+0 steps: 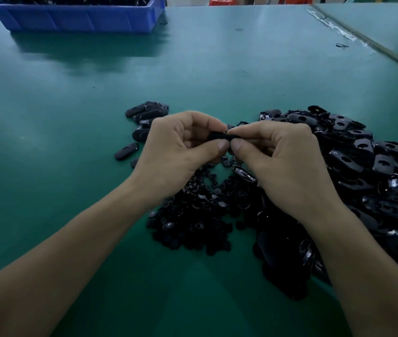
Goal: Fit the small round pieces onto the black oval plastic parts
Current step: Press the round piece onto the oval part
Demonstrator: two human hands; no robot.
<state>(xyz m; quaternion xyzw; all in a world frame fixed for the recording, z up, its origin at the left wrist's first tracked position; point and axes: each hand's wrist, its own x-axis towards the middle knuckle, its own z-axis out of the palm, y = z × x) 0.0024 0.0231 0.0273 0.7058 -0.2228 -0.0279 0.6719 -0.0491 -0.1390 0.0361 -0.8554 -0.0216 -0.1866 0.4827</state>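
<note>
Glossy black plastic oval parts (353,161), matt table (217,74)

Dim, cool-toned indoor view, lit softly from above and beyond, with a pale sheen across the far green table (217,69) and a blurred shadow falling toward the camera from the blue bin (76,18). The heaped black parts (363,166) sink into near-solid darkness, broken only by small glints on glossy edges. Wide-angle distortion stretches whatever lies at the lower corners, and the whole picture is slightly soft, most so toward the edges.
</note>
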